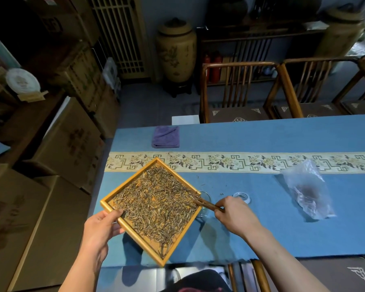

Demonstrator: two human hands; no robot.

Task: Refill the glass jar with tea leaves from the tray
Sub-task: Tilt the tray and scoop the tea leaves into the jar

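Holding the wooden tray of tea leaves by its lower-left rim, the left hand is gripping it at frame centre. Right hand is pinching a wooden scoop at the tray's right corner, over the glass jar on the blue worktop.

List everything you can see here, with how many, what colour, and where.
Square wooden tray: one, yellow-brown, held tilted above table's left end.
Loose tea leaves: many, brown, in tray.
Clear glass jar: one, under tray's right corner.
Wooden scoop: one, brown, at that corner.
Round jar lid: one, clear, on cloth.
Plastic bag: one, clear, right.
Folded towel: one, purple, far left.
Tablecloth: blue.
Left hand: grips tray.
Right hand: holds scoop.
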